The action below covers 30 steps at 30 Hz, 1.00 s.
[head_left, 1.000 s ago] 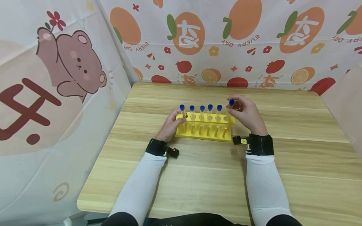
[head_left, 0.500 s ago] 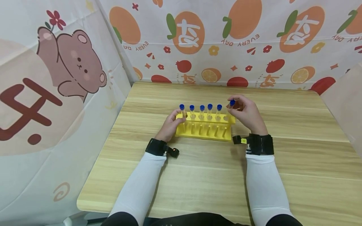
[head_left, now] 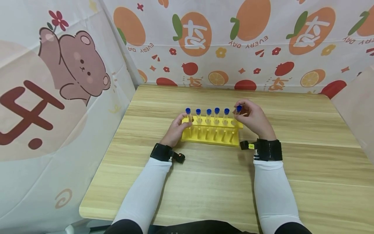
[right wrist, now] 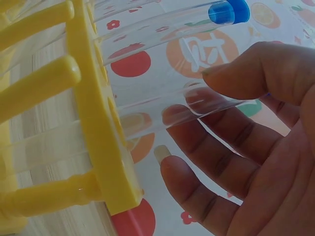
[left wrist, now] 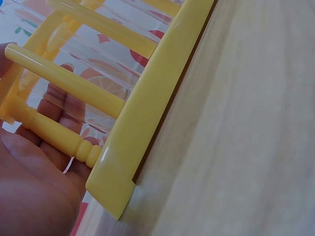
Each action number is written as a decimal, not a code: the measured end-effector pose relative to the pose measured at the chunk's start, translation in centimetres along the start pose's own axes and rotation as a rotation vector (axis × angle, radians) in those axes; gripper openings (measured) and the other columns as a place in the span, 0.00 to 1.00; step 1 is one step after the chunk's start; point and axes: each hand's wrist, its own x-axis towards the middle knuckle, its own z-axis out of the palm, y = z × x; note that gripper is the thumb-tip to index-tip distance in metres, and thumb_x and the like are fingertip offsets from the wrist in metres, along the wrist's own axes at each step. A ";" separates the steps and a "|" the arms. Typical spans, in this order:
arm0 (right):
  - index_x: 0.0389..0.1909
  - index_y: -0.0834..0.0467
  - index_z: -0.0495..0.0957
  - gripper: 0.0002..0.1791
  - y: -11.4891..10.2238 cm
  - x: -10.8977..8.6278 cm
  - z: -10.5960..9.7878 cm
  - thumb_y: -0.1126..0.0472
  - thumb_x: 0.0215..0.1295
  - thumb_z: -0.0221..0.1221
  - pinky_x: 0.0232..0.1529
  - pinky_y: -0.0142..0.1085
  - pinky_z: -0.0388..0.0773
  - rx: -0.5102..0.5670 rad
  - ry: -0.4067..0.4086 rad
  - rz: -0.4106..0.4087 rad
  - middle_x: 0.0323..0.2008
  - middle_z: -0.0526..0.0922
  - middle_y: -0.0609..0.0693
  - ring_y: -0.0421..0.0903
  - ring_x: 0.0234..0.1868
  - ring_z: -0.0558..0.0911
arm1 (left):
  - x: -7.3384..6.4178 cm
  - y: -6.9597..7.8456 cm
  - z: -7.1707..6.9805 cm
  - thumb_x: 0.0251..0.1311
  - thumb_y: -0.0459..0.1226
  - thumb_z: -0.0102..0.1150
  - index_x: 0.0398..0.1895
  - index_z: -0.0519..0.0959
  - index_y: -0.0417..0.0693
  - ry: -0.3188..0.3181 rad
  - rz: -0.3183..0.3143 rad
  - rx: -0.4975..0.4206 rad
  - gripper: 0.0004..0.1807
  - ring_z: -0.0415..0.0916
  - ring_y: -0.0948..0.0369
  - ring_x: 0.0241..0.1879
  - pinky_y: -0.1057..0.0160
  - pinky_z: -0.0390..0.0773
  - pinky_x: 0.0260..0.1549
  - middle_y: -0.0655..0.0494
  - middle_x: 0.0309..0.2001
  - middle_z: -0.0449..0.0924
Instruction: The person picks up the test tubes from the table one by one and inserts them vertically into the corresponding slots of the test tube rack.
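Note:
A yellow test tube rack stands on the wooden table, holding a row of clear test tubes with blue caps. My left hand grips its left end, thumb in front; in the left wrist view the fingers reach behind the yellow end post. At the opposite end, my right hand pinches the rightmost test tube near its cap. The right wrist view shows this tube passing through the rack's end hole, its cap hidden by the fingers. A neighbouring tube's blue cap shows above it.
The wooden table extends around the rack. A white cloth printed with fruit hangs behind the far edge, and a bear-print cloth hangs on the left. Wrist cameras are strapped to both wrists.
My right hand and the rightmost test tube have moved slightly down and left, the cap now lower over the rack. The left hand and rack have stayed in place.

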 end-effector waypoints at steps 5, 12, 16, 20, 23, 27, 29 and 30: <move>0.50 0.56 0.74 0.15 0.0 0.0 0.1 0.67 0.62 0.62 0.40 0.32 0.78 0.010 -0.007 0.002 0.43 0.82 0.52 0.47 0.41 0.78 | 0.0 -0.1 -0.1 0.64 0.31 0.53 0.53 0.72 0.46 0.006 -0.009 0.002 0.14 0.53 0.56 0.72 0.53 0.64 0.63 0.48 0.64 0.68; 0.50 0.56 0.74 0.16 0.5 0.0 0.0 0.66 0.62 0.63 0.40 0.32 0.79 -0.004 -0.020 0.019 0.42 0.82 0.52 0.48 0.42 0.78 | 0.3 -0.1 0.1 0.64 0.32 0.53 0.52 0.72 0.50 -0.003 -0.009 0.000 0.13 0.51 0.56 0.74 0.50 0.61 0.67 0.47 0.65 0.68; 0.59 0.50 0.72 0.24 0.8 -0.3 -0.1 0.60 0.62 0.65 0.41 0.34 0.79 -0.009 -0.025 0.068 0.43 0.82 0.53 0.49 0.42 0.78 | 0.5 -0.3 0.4 0.65 0.33 0.53 0.60 0.70 0.44 -0.025 -0.009 0.007 0.20 0.46 0.56 0.76 0.48 0.58 0.69 0.48 0.72 0.61; 0.70 0.42 0.62 0.38 1.1 -0.9 -0.1 0.53 0.60 0.67 0.51 0.45 0.78 0.016 -0.004 0.119 0.53 0.81 0.54 0.52 0.52 0.78 | 0.7 -0.3 0.6 0.65 0.34 0.54 0.68 0.66 0.45 -0.040 -0.032 0.032 0.27 0.43 0.55 0.77 0.49 0.55 0.71 0.53 0.77 0.51; 0.74 0.34 0.53 0.45 1.4 -1.3 0.0 0.45 0.59 0.67 0.63 0.54 0.69 -0.006 0.019 0.127 0.66 0.72 0.54 0.55 0.64 0.71 | 0.8 0.0 0.6 0.65 0.37 0.55 0.73 0.62 0.52 -0.042 -0.040 0.061 0.32 0.43 0.56 0.77 0.51 0.55 0.72 0.57 0.78 0.47; 0.74 0.29 0.46 0.45 1.6 -1.4 0.2 0.36 0.61 0.61 0.67 0.64 0.58 -0.085 0.028 0.095 0.74 0.60 0.52 0.57 0.74 0.59 | 0.5 0.9 0.2 0.68 0.40 0.54 0.77 0.54 0.60 -0.053 0.018 0.073 0.36 0.41 0.57 0.77 0.50 0.51 0.73 0.57 0.79 0.46; 0.75 0.31 0.45 0.43 1.6 -1.3 0.2 0.37 0.65 0.57 0.66 0.68 0.55 -0.113 0.028 0.060 0.76 0.57 0.51 0.57 0.76 0.55 | 0.1 1.7 0.0 0.70 0.41 0.52 0.78 0.50 0.59 -0.057 0.059 0.068 0.36 0.44 0.54 0.77 0.47 0.50 0.73 0.51 0.77 0.49; 0.76 0.33 0.45 0.42 1.6 -1.3 0.1 0.37 0.67 0.54 0.66 0.70 0.54 -0.124 0.026 0.036 0.76 0.56 0.50 0.57 0.76 0.54 | -0.1 2.2 -0.1 0.71 0.42 0.50 0.78 0.49 0.58 -0.056 0.069 0.068 0.36 0.45 0.52 0.77 0.46 0.49 0.73 0.48 0.77 0.50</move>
